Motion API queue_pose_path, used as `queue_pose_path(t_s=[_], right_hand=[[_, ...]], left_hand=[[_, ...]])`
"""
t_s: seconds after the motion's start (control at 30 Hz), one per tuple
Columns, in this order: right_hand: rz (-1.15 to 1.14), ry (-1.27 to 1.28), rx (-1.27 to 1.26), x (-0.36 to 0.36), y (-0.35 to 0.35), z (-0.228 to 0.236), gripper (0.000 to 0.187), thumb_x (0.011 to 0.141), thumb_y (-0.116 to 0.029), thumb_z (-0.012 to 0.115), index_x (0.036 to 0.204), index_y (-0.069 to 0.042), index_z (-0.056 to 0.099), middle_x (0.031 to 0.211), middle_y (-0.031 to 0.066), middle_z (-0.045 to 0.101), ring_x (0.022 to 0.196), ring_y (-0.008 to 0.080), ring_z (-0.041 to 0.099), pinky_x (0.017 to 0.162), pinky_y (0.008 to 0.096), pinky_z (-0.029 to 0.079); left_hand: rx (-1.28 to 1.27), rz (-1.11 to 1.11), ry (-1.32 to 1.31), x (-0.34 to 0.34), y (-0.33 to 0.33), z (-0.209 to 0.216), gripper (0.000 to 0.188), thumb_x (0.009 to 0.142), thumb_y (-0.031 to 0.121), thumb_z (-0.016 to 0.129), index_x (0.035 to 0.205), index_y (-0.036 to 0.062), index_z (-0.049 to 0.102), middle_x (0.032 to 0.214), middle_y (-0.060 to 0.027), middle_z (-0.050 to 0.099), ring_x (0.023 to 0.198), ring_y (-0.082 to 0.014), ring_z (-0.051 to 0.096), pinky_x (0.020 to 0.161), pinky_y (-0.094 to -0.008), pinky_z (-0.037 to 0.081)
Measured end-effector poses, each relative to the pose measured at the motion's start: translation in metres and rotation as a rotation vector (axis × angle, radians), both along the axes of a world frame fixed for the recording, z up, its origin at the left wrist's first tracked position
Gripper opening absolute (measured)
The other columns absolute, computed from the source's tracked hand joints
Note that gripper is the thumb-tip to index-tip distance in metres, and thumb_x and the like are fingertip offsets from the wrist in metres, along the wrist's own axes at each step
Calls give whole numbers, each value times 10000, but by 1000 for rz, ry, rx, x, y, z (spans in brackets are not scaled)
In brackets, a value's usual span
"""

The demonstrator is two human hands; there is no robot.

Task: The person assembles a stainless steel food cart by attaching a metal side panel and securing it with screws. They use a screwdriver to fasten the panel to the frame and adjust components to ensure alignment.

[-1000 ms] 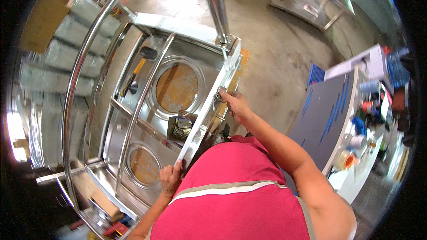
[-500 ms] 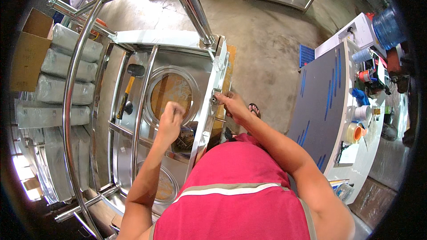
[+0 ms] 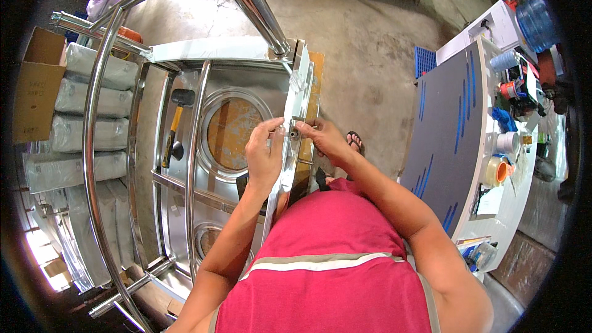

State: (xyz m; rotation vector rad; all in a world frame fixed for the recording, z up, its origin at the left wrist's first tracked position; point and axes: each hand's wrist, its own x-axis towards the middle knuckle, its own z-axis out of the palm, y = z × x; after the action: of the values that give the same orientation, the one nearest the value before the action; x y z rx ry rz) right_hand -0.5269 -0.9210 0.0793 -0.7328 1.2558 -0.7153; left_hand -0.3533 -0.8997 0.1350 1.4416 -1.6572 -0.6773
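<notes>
A steel frame (image 3: 299, 92) with a polished rim stands in front of me, and a small metal fitting (image 3: 295, 131) sits at its near edge. My right hand (image 3: 324, 139) pinches this fitting between thumb and fingers from the outer side. From the inner side, my left hand (image 3: 265, 153) reaches to the same edge. Its fingers are drawn together close to the fitting; what they hold, if anything, is too small to make out. Below the left hand's side lies a steel panel with a round opening (image 3: 237, 132).
A mallet with a black head and yellow handle (image 3: 177, 120) lies inside the frame. Curved steel tubes (image 3: 90, 135) rise at the left, before wrapped packages (image 3: 92, 132) and a cardboard box (image 3: 38, 95). At right stands a workbench (image 3: 441, 129) with tape rolls (image 3: 497, 171).
My left hand has moved right and up, from over the round opening to the frame's edge beside the fitting. The right hand stays at the fitting. The view has shifted slightly.
</notes>
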Motion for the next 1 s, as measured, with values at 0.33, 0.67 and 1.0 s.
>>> queue_pose_path(t_s=[0.33,0.67,1.0], right_hand=[[83,101,-558,-8,0,28,206,953,-157,748,1098,-11,755,954,33,751,860,71,612,776,257,507],[261,178,-524,-18,-7,39,209,968,-180,729,1080,-5,744,893,3,712,810,63,578,728,266,491],[-10,228,-534,-14,-3,-1,198,898,-179,763,1009,-15,745,880,55,727,746,114,601,675,287,484]], left_hand=[[-2,-77,-50,-1,-11,6,432,887,12,744,1280,25,564,946,-110,742,868,-245,739,806,-343,563],[15,-182,-146,11,-9,10,585,871,48,774,1369,17,468,1046,-147,750,1002,-272,739,883,-385,553],[334,-165,-738,0,70,17,1213,663,287,941,1625,113,224,1600,-307,241,1367,-518,416,1049,-549,473]])
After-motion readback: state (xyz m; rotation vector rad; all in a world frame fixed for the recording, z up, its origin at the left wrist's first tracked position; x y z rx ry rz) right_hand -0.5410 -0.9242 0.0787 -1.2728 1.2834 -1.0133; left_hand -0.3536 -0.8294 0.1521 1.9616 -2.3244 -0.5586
